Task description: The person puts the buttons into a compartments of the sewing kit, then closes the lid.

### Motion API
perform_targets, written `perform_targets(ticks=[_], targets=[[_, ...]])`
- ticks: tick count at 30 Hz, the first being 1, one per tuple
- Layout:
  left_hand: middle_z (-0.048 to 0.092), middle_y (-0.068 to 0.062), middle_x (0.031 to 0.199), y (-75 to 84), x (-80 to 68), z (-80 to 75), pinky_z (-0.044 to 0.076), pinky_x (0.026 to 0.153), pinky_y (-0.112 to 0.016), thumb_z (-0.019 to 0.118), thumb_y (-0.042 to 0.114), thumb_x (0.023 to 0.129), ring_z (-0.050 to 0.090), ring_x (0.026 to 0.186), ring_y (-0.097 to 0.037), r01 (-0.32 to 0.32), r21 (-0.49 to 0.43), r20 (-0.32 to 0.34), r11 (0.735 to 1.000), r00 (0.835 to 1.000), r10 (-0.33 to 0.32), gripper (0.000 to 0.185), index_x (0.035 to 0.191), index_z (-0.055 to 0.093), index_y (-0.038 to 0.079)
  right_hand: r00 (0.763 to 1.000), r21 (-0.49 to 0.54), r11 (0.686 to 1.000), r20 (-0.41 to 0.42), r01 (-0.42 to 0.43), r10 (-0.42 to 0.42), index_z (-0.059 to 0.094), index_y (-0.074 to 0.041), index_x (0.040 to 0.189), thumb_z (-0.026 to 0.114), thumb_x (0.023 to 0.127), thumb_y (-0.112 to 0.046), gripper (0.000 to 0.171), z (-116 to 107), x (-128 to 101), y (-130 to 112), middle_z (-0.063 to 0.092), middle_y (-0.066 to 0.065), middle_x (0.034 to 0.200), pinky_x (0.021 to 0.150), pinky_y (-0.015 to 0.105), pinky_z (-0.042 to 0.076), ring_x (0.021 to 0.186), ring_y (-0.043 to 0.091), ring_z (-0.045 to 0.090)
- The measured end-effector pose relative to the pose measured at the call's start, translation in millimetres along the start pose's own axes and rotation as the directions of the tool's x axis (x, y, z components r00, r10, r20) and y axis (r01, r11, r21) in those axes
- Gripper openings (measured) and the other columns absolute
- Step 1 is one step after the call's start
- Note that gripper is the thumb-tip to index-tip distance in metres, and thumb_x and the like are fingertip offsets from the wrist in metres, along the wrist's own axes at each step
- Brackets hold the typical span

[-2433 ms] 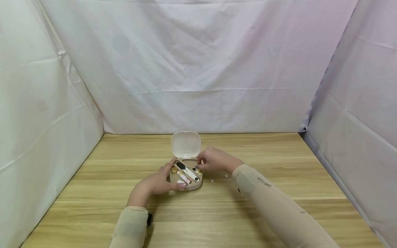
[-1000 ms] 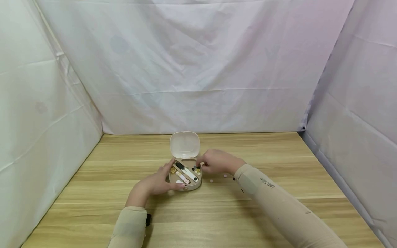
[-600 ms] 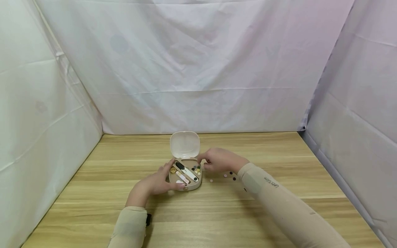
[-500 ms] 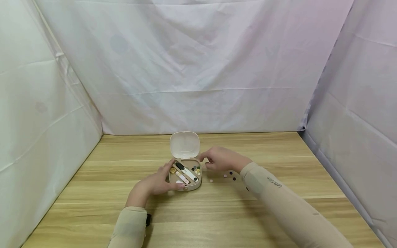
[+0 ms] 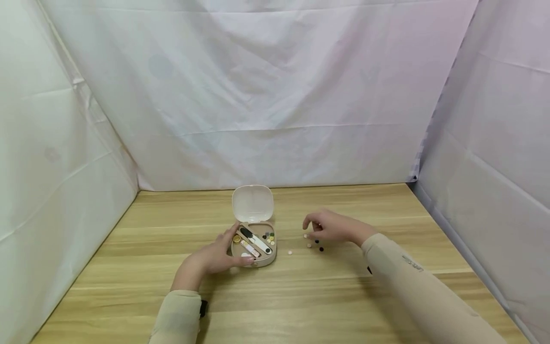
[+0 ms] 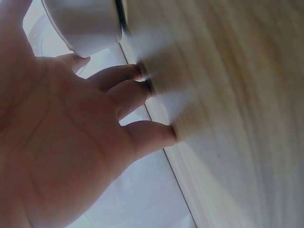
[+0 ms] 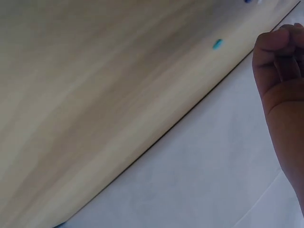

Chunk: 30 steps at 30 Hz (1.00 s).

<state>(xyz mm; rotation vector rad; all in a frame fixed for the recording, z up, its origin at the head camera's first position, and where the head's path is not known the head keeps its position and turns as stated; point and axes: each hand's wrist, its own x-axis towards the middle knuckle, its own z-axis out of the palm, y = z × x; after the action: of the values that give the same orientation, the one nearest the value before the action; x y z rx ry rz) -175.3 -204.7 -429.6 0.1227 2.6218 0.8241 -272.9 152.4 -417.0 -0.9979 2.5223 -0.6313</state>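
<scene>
Head view: the right hand point(image 5: 337, 226) is now shifted away from the case point(image 5: 268, 261) and is held near the loose buttons on the table point(image 5: 296, 301), white buttons point(image 5: 309, 245) and dark buttons point(image 5: 321, 249) both. So attention is judged to be turned to these; stored buttons point(image 5: 272, 243) are already seen inside the case, so the work looks part-done. Right fingers are loosely bent, index and thumb apart, nothing seen held. The case is stood left of the loose buttons, lid point(image 5: 252, 204) raised; it is gripped, as before, by the left hand point(image 5: 215, 257), thumb at the front. A black-and-white tool point(image 5: 260, 244) and a patterned strip point(image 5: 249, 248) are laid slantwise inside; no brand or label can be read on any of these. Dark lettering point(image 5: 412, 263) is printed on the right sleeve point(image 5: 386, 254), seemingly "LetsSlim", too foreshortened to be read for sure.
</scene>
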Motion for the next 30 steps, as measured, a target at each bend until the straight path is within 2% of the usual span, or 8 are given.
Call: perform_targets(ticks=[4, 11, 18, 30], targets=[[0.014, -0.035, 0.174, 0.7, -1.4, 0.0, 0.027, 0.121, -0.081, 0.079, 0.070, 0.084, 0.021, 0.158, -0.060, 0.000, -0.006, 0.000, 1.000, 1.000, 0.000, 0.125, 0.173, 0.001, 0.032, 0.999, 0.049, 0.998, 0.011, -0.036, 0.035, 0.070, -0.013, 0.116, 0.069, 0.104, -0.022, 0.015, 5.0, -15.9, 14.5, 0.053, -0.006, 0.073, 0.067, 0.024, 0.045, 0.065, 0.006, 0.045], [0.013, -0.035, 0.174, 1.5, -0.9, -2.0, 0.026, 0.121, -0.081, 0.079, 0.070, 0.084, 0.018, 0.159, -0.059, -0.002, -0.004, -0.003, 1.000, 1.000, 0.002, 0.125, 0.173, 0.000, 0.032, 0.999, 0.100, 0.994, 0.013, -0.031, 0.030, 0.071, -0.016, 0.108, 0.073, 0.102, -0.021, 0.007, 11.4, -29.6, 25.7, 0.050, -0.007, 0.072, 0.062, 0.022, 0.041, 0.065, 0.005, 0.043], [0.013, -0.031, 0.175, -1.0, -0.8, -0.6, 0.024, 0.123, -0.080, 0.079, 0.072, 0.083, 0.014, 0.162, -0.055, 0.012, -0.017, 0.005, 1.000, 1.000, -0.012, 0.126, 0.173, 0.001, 0.032, 1.000, 0.051, 0.999, 0.020, -0.021, 0.020, 0.071, -0.016, 0.098, 0.075, 0.101, -0.019, 0.005, 20.7, -29.5, 28.5, 0.049, -0.010, 0.073, 0.065, 0.020, 0.042, 0.068, 0.003, 0.045], [0.013, -0.032, 0.175, 1.0, -3.2, 0.5, 0.026, 0.122, -0.080, 0.079, 0.070, 0.085, 0.017, 0.161, -0.057, 0.001, -0.021, -0.002, 1.000, 1.000, -0.001, 0.123, 0.173, 0.001, 0.034, 1.000, -0.021, 1.000, -0.006, -0.009, 0.008, 0.070, -0.014, 0.091, 0.074, 0.099, -0.010, 0.010, 22.8, -29.2, 21.6, 0.050, -0.010, 0.074, 0.067, 0.021, 0.043, 0.070, 0.003, 0.046]])
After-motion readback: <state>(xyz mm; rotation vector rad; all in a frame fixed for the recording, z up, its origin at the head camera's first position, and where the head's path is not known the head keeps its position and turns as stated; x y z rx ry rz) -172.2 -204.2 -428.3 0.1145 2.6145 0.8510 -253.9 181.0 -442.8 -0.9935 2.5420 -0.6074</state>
